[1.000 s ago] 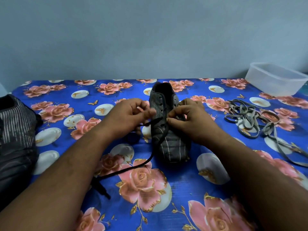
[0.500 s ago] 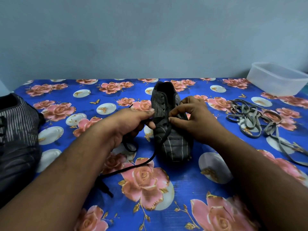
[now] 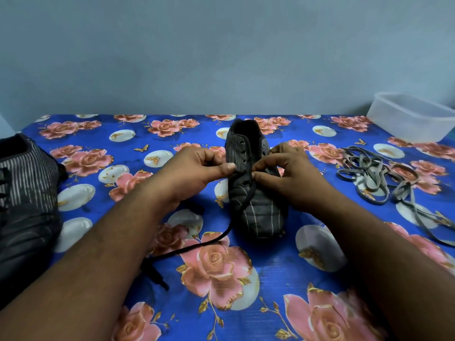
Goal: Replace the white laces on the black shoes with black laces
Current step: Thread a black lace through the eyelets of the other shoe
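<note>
Likely home: floral cloth [image 3: 221, 267] on table, plain wall [image 3: 221, 57].

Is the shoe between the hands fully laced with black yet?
Not yet. On the shoe the black lace crosses only the lower eyelets; the upper holes show bare, and a long loose end trails over the tablecloth.

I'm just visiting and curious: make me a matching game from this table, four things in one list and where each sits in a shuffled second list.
Things:
1. plastic tub
2. pile of pale laces
3. shoe being laced
4. second shoe

Places:
A. far left edge of the view
B. middle, between both hands
C. back right corner
D. loose on the cloth, right of the hands

Pairs: 1-C, 2-D, 3-B, 4-A
</note>
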Motion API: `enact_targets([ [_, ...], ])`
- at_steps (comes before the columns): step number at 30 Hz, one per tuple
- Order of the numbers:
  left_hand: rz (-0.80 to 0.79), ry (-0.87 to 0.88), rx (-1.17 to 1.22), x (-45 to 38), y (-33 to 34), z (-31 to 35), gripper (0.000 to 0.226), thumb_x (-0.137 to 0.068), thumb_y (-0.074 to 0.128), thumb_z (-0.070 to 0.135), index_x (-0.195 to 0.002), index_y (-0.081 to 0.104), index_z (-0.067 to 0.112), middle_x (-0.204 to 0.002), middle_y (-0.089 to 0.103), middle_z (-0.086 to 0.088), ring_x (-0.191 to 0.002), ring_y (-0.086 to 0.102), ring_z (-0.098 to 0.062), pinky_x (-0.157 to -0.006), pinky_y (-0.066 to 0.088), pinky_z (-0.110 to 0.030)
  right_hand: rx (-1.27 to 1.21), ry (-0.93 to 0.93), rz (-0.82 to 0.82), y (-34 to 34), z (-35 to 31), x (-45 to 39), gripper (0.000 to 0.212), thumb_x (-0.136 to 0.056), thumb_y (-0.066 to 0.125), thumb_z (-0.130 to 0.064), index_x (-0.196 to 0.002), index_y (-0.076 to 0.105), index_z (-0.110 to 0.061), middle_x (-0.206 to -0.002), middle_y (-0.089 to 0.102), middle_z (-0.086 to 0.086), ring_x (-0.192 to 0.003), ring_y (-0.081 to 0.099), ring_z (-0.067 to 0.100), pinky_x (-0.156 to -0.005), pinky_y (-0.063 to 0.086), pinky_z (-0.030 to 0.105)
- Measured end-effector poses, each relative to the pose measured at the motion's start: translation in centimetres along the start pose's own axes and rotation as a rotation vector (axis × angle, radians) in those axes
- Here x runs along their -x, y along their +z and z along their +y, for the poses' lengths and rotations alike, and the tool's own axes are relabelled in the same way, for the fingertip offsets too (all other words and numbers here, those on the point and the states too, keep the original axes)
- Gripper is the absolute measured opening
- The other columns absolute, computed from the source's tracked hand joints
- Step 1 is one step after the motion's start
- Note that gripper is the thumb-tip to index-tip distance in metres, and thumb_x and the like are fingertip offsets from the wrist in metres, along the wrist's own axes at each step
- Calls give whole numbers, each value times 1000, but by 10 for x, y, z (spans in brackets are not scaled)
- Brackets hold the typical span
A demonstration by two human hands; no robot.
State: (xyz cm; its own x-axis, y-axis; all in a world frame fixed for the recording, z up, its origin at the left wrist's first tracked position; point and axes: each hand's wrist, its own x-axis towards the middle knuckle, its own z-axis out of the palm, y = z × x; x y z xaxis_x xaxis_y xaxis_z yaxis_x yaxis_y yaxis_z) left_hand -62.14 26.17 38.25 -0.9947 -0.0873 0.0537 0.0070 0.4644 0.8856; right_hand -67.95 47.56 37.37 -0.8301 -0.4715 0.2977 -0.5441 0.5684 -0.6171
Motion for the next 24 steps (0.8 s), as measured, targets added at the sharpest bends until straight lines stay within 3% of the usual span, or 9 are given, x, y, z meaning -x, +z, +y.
enact_targets([
  [2,62,179,-240,-3,-2,-2,19,-90,75,36,-85,72,18,-73,63,0,-65,54,-1,-73,45,-27,-10,6,-13,1,1,0,18,-86,74,-40,-78,62,-52,-97,51,-13,-113,39,19,-103,36,44],
  [5,154,298,-554,-8,-1,-6,20,-90,70,49,-76,62,38,-86,62,10,-85,57,-9,-87,34,-39,-14,10,-23,2,1,0,18,-89,71,-40,-78,62,-50,-99,52,-8,-115,39,19,-104,36,45],
  [7,79,290,-419,-9,1,-9,20,-92,67,49,-80,64,34,-84,63,7,-81,60,-13,-85,44,-41,-14,16,-24,3,1,0,15,-90,70,-40,-80,63,-47,-99,52,-7,-115,39,19,-104,37,48],
  [9,-40,228,-164,-8,7,-9,30,-92,65,48,-86,67,18,-80,67,-8,-71,61,-16,-71,54,-39,-13,19,-26,3,1,-1,12,-90,71,-41,-82,64,-46,-97,50,-10,-115,39,19,-104,37,49],
  [12,-55,187,-77,-8,15,-8,28,-89,71,39,-84,66,12,-80,69,-18,-66,57,-12,-58,50,-25,-13,14,-22,3,2,-1,9,-89,71,-40,-85,65,-45,-95,48,-15,-115,39,19,-103,37,49],
  [19,2,159,-33,-9,7,-11,15,-89,77,24,-81,70,14,-81,71,-13,-73,57,-13,-73,52,-40,78,-16,4,2,4,-1,12,-88,68,-49,-79,60,-48,-94,47,-12,-110,36,16,-103,35,49],
  [24,12,149,-76,-10,4,-13,21,-90,76,24,-84,70,5,-74,67,11,-70,54,0,-83,45,-32,220,-76,-3,-3,4,1,7,-91,65,-48,-94,68,-41,-105,50,-5,-112,36,17,-101,31,44],
])
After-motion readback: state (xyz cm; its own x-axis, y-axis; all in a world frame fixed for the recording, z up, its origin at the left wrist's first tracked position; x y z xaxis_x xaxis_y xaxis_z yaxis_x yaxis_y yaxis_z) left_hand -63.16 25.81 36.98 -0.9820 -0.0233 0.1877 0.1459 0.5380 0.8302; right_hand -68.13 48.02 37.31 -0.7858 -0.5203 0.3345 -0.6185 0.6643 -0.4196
